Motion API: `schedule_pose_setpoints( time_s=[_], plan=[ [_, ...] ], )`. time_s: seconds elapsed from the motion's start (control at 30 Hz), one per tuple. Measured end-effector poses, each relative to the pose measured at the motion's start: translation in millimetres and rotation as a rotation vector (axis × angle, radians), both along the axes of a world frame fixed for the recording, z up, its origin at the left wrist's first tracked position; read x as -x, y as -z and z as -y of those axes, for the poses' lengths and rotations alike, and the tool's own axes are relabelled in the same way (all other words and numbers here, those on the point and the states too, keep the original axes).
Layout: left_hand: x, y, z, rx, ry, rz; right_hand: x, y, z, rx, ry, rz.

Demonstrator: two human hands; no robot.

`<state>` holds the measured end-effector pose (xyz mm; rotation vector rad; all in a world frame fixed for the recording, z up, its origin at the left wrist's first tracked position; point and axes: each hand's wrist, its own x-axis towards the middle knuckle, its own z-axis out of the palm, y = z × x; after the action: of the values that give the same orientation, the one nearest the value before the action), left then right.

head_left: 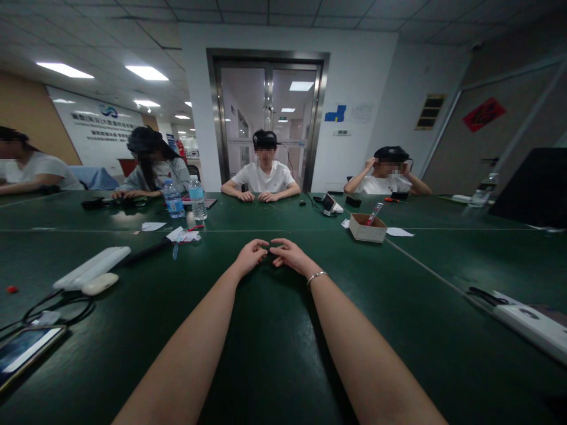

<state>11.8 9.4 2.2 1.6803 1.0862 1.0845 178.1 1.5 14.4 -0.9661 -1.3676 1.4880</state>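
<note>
A small dark item (268, 250), too small to identify, is being pinched between the fingertips of the left hand (250, 255) and the right hand (287, 254), fingers curled around it, far out on the green table (274, 342). A bracelet (316, 277) is being worn on the right wrist. A cardboard box (367, 228) is lying beyond, to the right; two bottles (186, 199) are standing to the left.
</note>
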Motion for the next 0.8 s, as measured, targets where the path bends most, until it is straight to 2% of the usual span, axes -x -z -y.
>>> schedule_pose_setpoints(
  time_s=[0.13, 0.3, 0.47, 0.57, 0.63, 0.8],
  plan=[
    [0.0, -0.9, 0.8, 0.002, 0.005, 0.012, 2.9, 0.7, -2.7, -0.031, 0.012, 0.147],
    [0.4, -1.4, 1.1, 0.006, -0.006, -0.002, -1.9, 1.2, -1.3, -0.005, -0.046, -0.039],
    [1.2, -0.8, 0.3, 0.013, 0.008, 0.006, -2.8, 2.2, -2.0, -0.022, -0.038, 0.075],
    [1.4, -0.2, -0.6, 0.012, 0.008, 0.010, -4.8, 0.7, 0.5, -0.063, -0.098, 0.001],
    [1.1, -0.2, -0.7, 0.012, 0.006, 0.012, -5.4, -0.2, 1.7, -0.040, -0.095, -0.050],
    [0.7, -0.9, 0.0, 0.018, 0.000, 0.016, -4.4, -0.6, 1.1, 0.038, -0.028, 0.008]
  ],
)
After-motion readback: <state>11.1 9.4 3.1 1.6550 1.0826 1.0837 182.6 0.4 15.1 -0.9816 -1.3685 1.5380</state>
